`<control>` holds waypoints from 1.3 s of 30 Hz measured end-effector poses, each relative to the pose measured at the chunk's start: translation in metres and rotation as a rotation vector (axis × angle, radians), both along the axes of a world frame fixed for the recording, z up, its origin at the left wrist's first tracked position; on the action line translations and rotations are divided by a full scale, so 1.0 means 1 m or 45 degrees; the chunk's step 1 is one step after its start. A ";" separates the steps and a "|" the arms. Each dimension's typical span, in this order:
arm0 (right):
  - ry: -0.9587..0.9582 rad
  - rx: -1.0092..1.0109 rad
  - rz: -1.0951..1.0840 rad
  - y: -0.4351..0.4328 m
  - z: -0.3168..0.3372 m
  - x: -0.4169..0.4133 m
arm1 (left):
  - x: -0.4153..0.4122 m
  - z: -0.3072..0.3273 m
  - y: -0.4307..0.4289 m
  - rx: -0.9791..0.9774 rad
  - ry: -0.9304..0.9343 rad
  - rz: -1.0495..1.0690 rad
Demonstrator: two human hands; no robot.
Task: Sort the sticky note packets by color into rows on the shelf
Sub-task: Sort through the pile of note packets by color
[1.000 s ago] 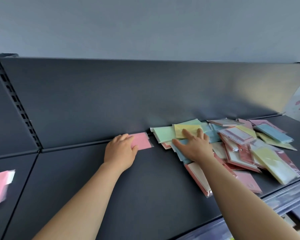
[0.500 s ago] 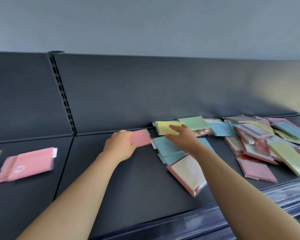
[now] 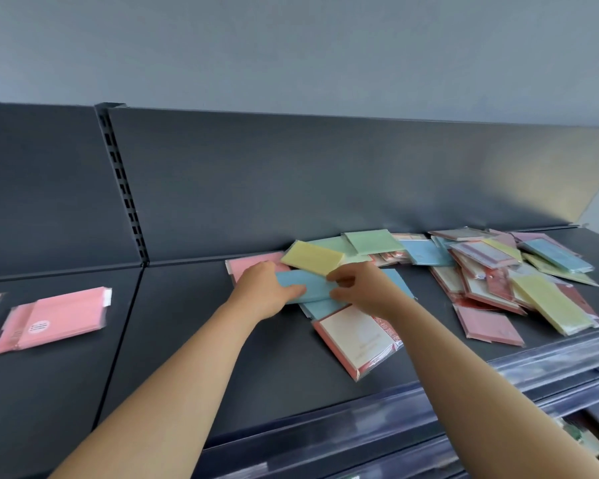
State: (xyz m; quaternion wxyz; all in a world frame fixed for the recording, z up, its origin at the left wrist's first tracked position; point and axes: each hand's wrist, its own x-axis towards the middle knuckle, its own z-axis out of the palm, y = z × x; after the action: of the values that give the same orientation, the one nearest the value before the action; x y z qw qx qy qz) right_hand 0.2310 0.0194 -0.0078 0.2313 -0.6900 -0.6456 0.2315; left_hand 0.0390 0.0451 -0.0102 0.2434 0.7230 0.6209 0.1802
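A blue sticky note packet (image 3: 308, 284) is held between both hands at mid-shelf. My left hand (image 3: 264, 290) grips its left end, thumb on top. My right hand (image 3: 362, 288) pinches its right end. A yellow packet (image 3: 312, 257) lies tilted just behind it, partly over a pink packet (image 3: 248, 264) by the back wall. More blue packets (image 3: 320, 307) lie under the held one. A mixed pile of pink, yellow, green and blue packets (image 3: 519, 274) spreads to the right on the dark shelf (image 3: 187, 340).
Two pink packets (image 3: 54, 319) lie overlapped on the left shelf section. A white-faced packet with a red border (image 3: 358, 338) sits near the front edge. The shelf's back panel (image 3: 291, 188) rises behind, and a slotted upright (image 3: 125, 195) divides the sections.
My left hand left the pink packet and moved right onto the blue packet. My right hand drew back from the yellow packet and now pinches the blue one too.
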 end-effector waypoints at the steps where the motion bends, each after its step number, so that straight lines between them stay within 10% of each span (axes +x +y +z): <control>1: 0.021 -0.007 0.027 -0.001 0.001 0.002 | -0.001 0.000 -0.001 -0.018 0.013 0.013; 15: -0.145 -0.147 0.175 -0.008 0.008 -0.010 | -0.027 -0.002 -0.004 -0.161 -0.003 -0.044; 29: 0.283 -0.049 0.225 -0.008 -0.001 -0.043 | -0.060 0.000 -0.018 0.094 0.256 0.078; 39: -0.337 -0.217 0.243 -0.023 0.013 -0.041 | -0.059 -0.005 -0.017 0.009 0.643 -0.189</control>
State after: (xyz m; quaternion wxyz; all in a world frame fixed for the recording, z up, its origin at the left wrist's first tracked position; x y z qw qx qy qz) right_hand 0.1901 -0.0039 0.0055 0.0621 -0.6671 -0.7110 0.2135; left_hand -0.0205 0.0282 -0.0148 0.0906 0.7894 0.6067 -0.0222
